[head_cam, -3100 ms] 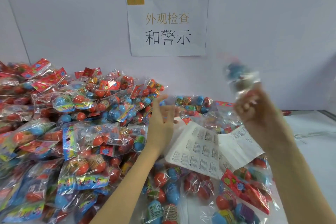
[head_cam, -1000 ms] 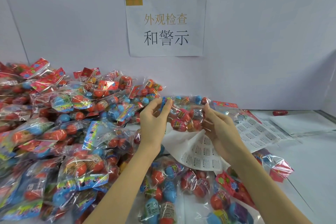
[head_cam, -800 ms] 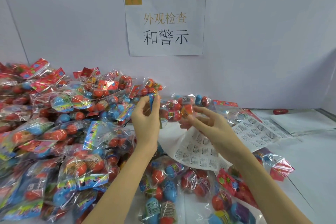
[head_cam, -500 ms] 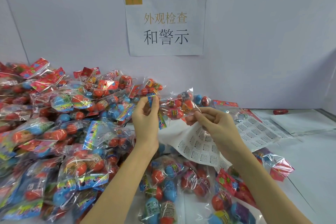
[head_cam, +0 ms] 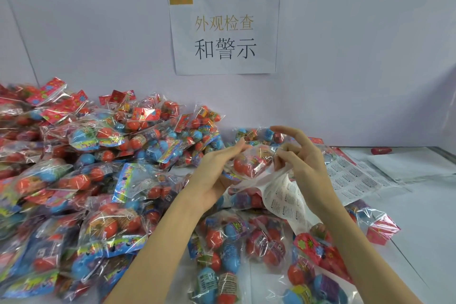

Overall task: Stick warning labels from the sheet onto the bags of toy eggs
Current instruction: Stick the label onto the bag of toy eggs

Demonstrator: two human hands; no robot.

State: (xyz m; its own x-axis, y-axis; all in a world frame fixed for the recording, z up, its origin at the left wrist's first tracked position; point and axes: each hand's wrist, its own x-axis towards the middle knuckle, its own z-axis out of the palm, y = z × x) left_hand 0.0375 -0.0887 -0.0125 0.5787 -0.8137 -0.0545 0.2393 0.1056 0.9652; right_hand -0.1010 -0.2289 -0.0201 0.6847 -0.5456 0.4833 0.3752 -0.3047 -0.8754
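A pale wall [head_cam: 98, 32] carries a paper sign [head_cam: 224, 32] with Chinese characters above a white table [head_cam: 424, 217]; a heap of bagged eggs [head_cam: 86, 180] crowds the left, more bags [head_cam: 234, 249] lie in front under the forearms; a label sheet [head_cam: 355, 177] lies flat to the right. Between the hands, a clear bag of toy eggs [head_cam: 251, 160], orange and pink inside, is held above a curled label sheet [head_cam: 286, 200]; the left hand [head_cam: 217, 173] cups it, fingers pinching its top edge; the right hand [head_cam: 303, 163] pinches its right side, remaining fingers spread.
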